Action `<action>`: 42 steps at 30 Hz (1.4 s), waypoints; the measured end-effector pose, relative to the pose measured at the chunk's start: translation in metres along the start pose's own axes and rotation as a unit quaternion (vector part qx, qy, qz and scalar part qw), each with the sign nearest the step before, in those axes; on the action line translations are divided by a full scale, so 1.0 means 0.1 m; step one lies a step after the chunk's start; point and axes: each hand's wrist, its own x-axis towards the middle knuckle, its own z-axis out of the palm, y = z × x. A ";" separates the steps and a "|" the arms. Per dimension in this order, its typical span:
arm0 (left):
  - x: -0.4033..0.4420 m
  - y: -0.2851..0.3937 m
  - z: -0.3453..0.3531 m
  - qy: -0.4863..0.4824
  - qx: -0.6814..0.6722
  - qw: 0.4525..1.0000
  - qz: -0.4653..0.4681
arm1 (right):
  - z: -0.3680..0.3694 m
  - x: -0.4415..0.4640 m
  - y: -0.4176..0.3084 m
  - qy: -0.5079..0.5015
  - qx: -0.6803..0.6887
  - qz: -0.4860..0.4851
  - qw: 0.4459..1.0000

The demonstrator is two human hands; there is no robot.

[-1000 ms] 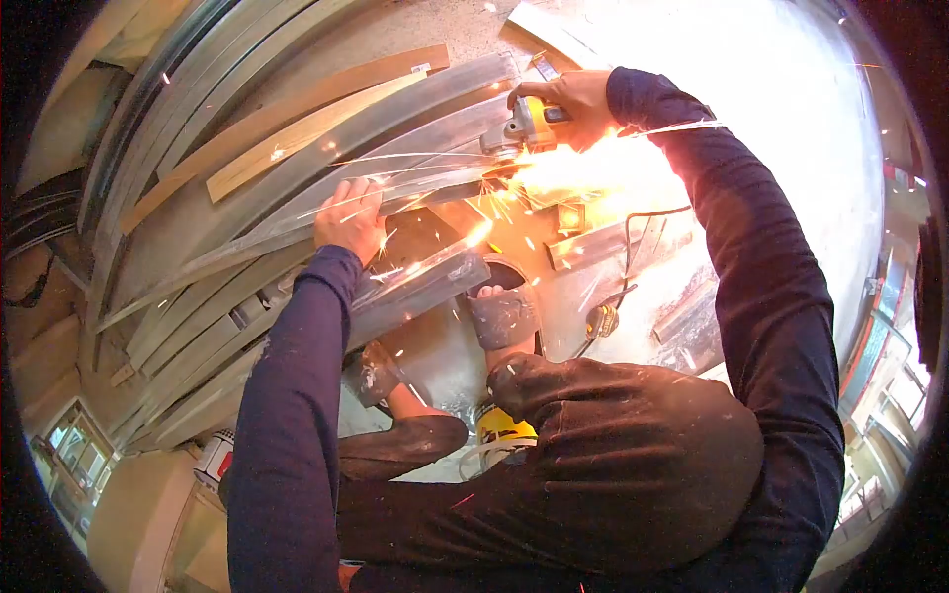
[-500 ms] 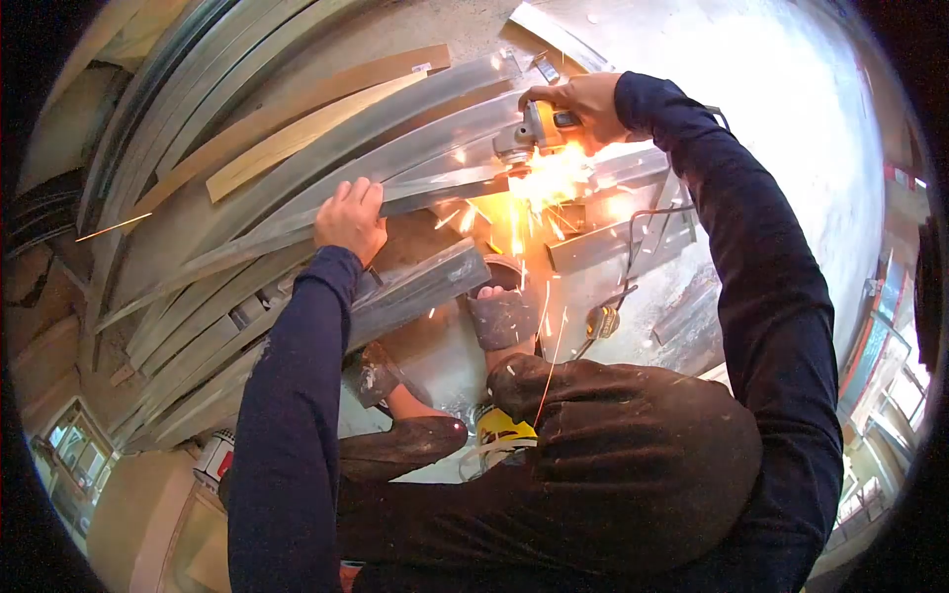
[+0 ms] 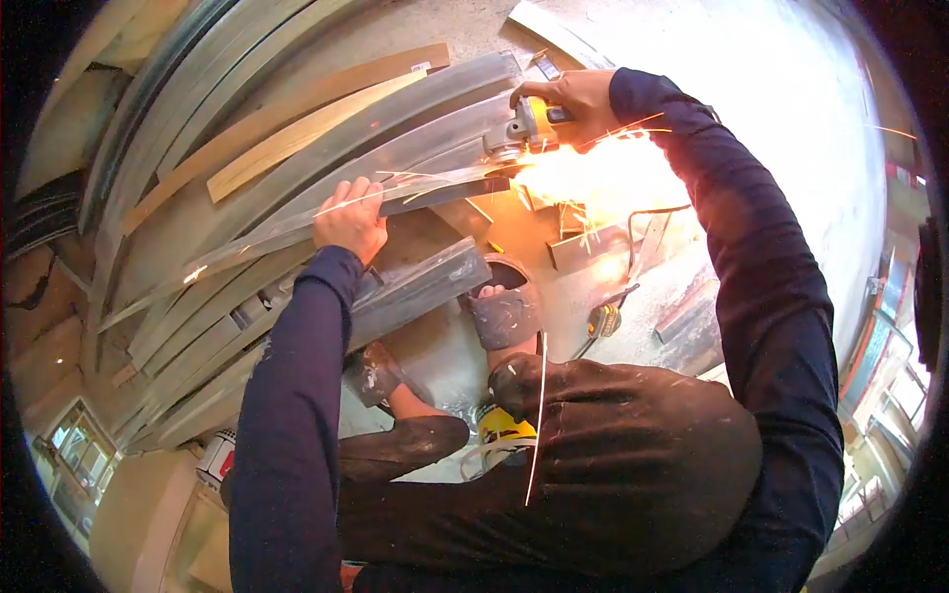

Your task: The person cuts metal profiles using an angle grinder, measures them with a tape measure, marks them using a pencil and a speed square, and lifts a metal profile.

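Note:
My right hand (image 3: 585, 104) is wrapped round a yellow angle grinder (image 3: 539, 123). The grinder's disc meets the right end of a long metal bar (image 3: 435, 188), and a bright glare of sparks (image 3: 603, 183) sprays to the right and partly hides the contact. My left hand (image 3: 351, 217) grips the same bar left of the cut, fingers curled over its top. Close below that hand lies a grey metal channel (image 3: 425, 287), its near end beside my foot.
Long metal profiles (image 3: 198, 331) and wooden strips (image 3: 297, 138) lie across the left. A yellow-and-black plug or connector (image 3: 603, 320) with a cord rests on the floor. Between my legs is a yellow bucket (image 3: 499, 425). Short metal pieces (image 3: 687, 311) lie at right.
The grinder has shifted slightly left and tilted. The spark burst has grown brighter and now streams rightward rather than downward. My left hand holds the same spot.

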 end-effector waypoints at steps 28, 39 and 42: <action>-0.01 0.00 -0.01 0.023 -0.012 1.000 0.012 | 0.04 -0.02 -0.04 0.029 -0.064 0.015 0.997; 0.01 0.01 -0.02 0.008 -0.006 1.000 0.008 | 0.00 -0.03 -0.12 0.042 -0.069 0.003 0.997; 0.00 -0.01 0.01 0.014 -0.005 1.000 0.010 | 0.03 0.00 -0.09 0.025 -0.016 0.035 0.999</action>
